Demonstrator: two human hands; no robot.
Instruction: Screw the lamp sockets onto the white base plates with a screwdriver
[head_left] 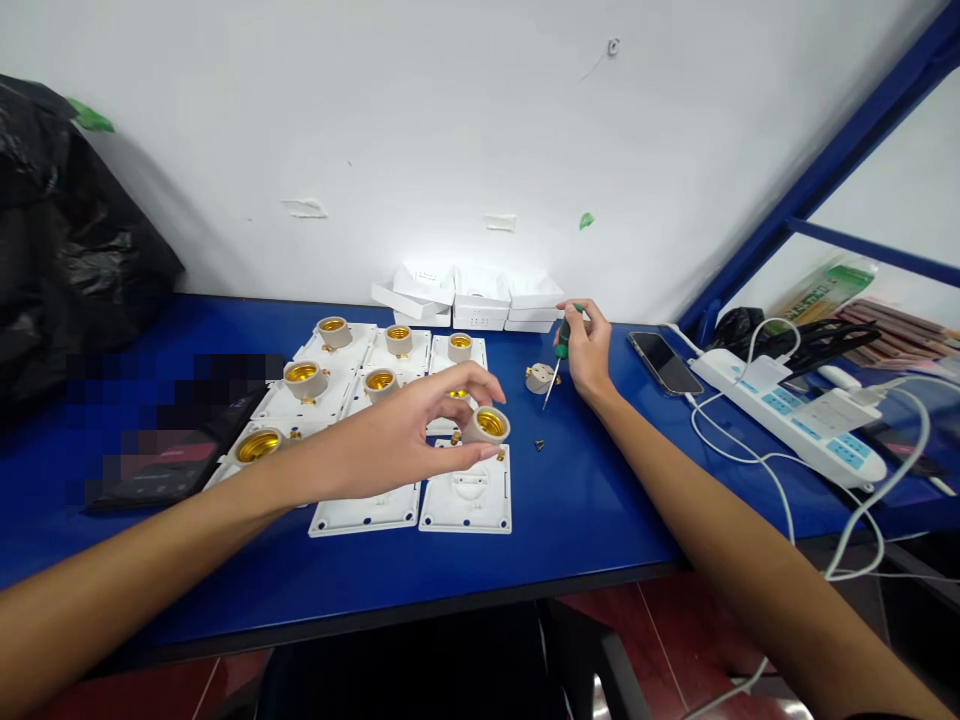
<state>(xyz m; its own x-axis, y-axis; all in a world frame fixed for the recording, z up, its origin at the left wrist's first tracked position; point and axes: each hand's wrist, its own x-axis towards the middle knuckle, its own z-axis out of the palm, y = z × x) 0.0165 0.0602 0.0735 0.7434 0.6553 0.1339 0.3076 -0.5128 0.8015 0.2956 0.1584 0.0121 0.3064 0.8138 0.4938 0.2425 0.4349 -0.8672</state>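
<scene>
My left hand (442, 425) is closed around a beige lamp socket (491, 424) with a brass-coloured threaded inside, held above a white square plate (471, 495) near the front of the rows. In my right hand (589, 350) is a screwdriver (562, 345) with a green handle, its shaft slanting down to the table. Beside the shaft another lamp socket (539, 377) lies with its underside up. Small dark screws (539, 445) rest on the blue table nearby. Several more white plates carry sockets, such as the socket (302, 379) at the left; my left arm hides part of them.
White boxes (480, 295) are stacked against the wall. On the right lie a phone (664, 362), a power strip (795, 415) and loose white cables. A black plastic bag (67, 210) stands at the left, and a dark pouch (180, 455) lies below it. A chair (592, 660) sits under the table's front edge.
</scene>
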